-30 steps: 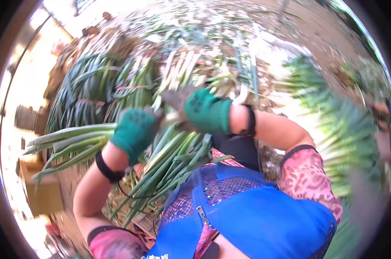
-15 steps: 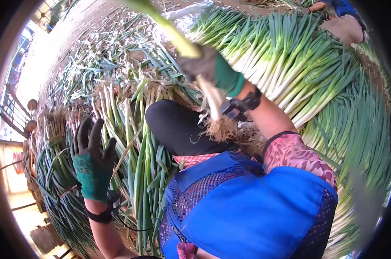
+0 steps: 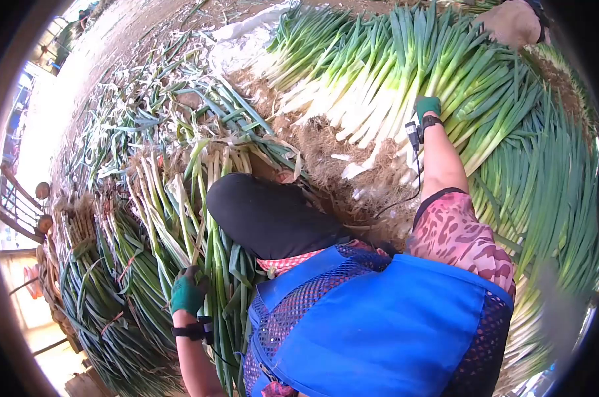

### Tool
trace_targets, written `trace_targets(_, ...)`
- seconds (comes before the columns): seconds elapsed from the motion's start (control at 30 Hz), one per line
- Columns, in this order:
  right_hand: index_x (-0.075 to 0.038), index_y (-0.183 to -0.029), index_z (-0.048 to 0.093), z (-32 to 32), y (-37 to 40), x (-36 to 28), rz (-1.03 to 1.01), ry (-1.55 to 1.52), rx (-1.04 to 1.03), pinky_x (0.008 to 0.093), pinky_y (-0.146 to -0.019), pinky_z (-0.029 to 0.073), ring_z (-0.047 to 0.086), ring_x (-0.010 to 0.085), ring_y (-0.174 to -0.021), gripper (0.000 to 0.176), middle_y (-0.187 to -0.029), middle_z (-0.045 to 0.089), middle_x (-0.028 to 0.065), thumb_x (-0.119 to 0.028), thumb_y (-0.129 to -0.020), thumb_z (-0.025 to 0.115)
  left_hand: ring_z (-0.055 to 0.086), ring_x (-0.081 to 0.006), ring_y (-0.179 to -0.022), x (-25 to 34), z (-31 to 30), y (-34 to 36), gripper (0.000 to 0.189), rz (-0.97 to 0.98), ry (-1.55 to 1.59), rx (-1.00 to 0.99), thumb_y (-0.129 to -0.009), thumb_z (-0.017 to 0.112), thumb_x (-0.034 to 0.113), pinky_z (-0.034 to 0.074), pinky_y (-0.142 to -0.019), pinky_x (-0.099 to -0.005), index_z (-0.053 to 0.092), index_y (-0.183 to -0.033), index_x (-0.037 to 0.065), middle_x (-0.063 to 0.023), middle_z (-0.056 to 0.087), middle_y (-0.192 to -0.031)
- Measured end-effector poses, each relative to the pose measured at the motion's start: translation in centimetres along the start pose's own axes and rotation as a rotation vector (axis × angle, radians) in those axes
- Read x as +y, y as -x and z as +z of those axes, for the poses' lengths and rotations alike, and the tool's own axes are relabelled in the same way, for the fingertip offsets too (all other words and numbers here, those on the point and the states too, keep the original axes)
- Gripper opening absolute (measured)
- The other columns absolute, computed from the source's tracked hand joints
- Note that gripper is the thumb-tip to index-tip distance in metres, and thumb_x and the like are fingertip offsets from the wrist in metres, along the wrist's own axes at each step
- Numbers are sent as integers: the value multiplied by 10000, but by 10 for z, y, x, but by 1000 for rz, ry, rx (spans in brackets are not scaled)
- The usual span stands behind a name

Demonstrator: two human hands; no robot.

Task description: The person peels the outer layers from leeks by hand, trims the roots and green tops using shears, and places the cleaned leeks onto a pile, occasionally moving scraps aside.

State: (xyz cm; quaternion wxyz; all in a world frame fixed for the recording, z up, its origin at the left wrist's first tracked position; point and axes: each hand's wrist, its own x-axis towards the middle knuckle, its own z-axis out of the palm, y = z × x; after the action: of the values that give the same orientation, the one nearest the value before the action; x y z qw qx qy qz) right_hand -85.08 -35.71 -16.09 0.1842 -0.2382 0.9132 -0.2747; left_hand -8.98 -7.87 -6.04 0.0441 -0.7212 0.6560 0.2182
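Note:
My left hand point(image 3: 189, 292), in a green glove with dark fingers, is down on the untrimmed green onions point(image 3: 217, 301) beside my leg. Its fingers look curled in around the leaves, though they show only in part. My right hand point(image 3: 428, 108) reaches out to the pile of clean green onions point(image 3: 379, 86), white ends toward me. Only the green cuff of that glove shows clearly; the fingers are hidden among the stalks. Both wrists wear black straps with small devices.
Roots and peelings point(image 3: 326, 149) cover the ground beyond my bent knee point(image 3: 266, 212). Tied bundles of green onions point(image 3: 108, 284) lie at the left. Loose leaf scraps point(image 3: 134, 112) spread farther back. A cable point(image 3: 405, 202) runs from my right wrist. Part of another person point(image 3: 511, 25) shows at the top right.
My right hand has gone from holding up one rooted green onion to reaching into the clean pile; that onion has left the hand. My open left hand has lowered onto the untrimmed ones.

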Motion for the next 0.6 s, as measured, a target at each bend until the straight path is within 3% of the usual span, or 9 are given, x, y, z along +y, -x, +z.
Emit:
trace_targets(0.07,58,-1126,582,16,-16,8,70,-137,50,416,-944,481,613,376,-1103,492,-1177,621,271,-303,-793,600,571,-386,-1059,-3,10,0,372,-14,2,10,-813,683,243,466,-897,-459,615,-1137,74,-185,617,-1119)
trace_targets(0.13,55,-864,650,24,-12,2,18,-96,249,411,-718,503,645,326,-751,363,-819,679,209,-289,-748,649,573,-390,-1050,-5,17,-2,354,-20,-7,41,-819,670,229,467,-896,-462,616,-1132,74,-187,617,-1115)
trace_targets(0.27,62,-1123,578,14,24,-24,64,-170,153,415,-781,514,649,333,-878,586,-1022,654,245,-352,-725,696,577,-389,-1041,-7,23,-1,332,0,11,77,-828,654,214,475,-880,-460,618,-1125,71,-186,620,-1108)
trace_targets(0.3,57,-1208,519,1,52,-33,9,-111,100,419,-844,503,635,339,-978,691,-1136,614,268,-388,-721,725,577,-387,-1041,-5,24,-1,327,-3,11,85,-829,650,209,477,-876,-458,618,-1124,70,-186,621,-1106)
trace_targets(0.4,76,-1201,518,7,91,-26,-171,170,321,424,-898,486,614,345,-1050,683,-1151,611,270,-404,-762,725,582,-385,-1032,-5,27,-1,315,-9,23,107,-831,644,199,482,-865,-454,624,-1117,68,-187,624,-1096)
trace_targets(0.47,6,-1144,542,16,135,2,-545,62,419,397,-886,501,594,329,-1069,437,-1155,609,212,-287,-839,651,585,-387,-1022,-5,30,-2,308,-13,51,126,-832,641,193,484,-861,-452,629,-1112,65,-190,625,-1089)
trace_targets(0.5,-8,-1080,589,2,182,-1,-354,-113,-83,360,-769,528,608,260,-1023,277,-1131,620,202,-197,-878,611,587,-389,-1017,-5,32,-2,304,-15,75,141,-833,639,191,484,-861,-451,631,-1110,63,-192,626,-1085)
trace_targets(0.57,-60,-913,618,44,233,37,-161,121,-632,231,-560,479,563,165,-629,201,-821,641,40,-261,-926,620,590,-392,-1008,-7,36,-2,298,-19,91,147,-837,634,185,483,-862,-451,634,-1107,58,-196,627,-1079)
trace_targets(0.6,-82,-938,611,48,270,50,128,-226,-889,233,-589,490,557,152,-627,209,-726,566,-3,-279,-901,669,591,-394,-1004,-10,40,-3,296,-21,85,143,-839,630,181,482,-863,-451,635,-1106,54,-198,627,-1076)
